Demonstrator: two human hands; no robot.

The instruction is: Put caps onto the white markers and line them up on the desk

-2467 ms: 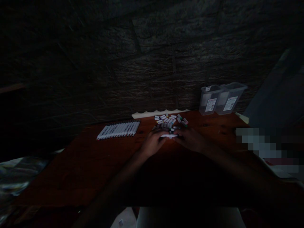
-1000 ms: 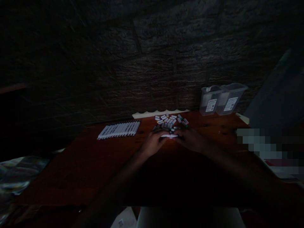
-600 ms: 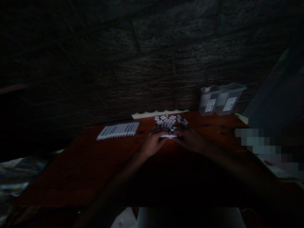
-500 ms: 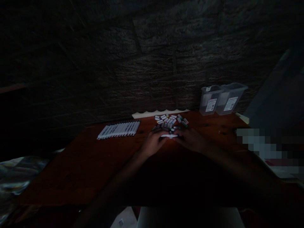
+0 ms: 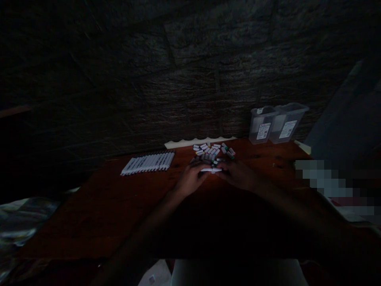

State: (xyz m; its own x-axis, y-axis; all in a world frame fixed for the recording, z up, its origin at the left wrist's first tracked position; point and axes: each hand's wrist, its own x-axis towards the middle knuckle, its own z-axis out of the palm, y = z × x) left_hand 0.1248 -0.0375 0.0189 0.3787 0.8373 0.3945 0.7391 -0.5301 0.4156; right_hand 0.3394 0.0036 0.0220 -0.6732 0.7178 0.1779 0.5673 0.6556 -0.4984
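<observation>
My left hand and my right hand meet over the table. Between their fingertips is a slim white marker, lying crosswise, one end in each hand. Both sets of fingers are closed on it; its ends are hidden by them. Just beyond my hands lies a loose cluster of short pale marker caps with coloured ends, the nearest partly covered by my fingers. Off to the left, several white markers lie side by side in a slanted row. The light is very dim.
Two clear plastic containers with white labels stand at the back right against the dark block wall. A pale wavy-edged strip runs along the foot of the wall. The wooden table reaches toward me.
The view has shifted very slightly. Both hands keep the white marker in nearly the same place, and the caps and the row of markers lie as before.
</observation>
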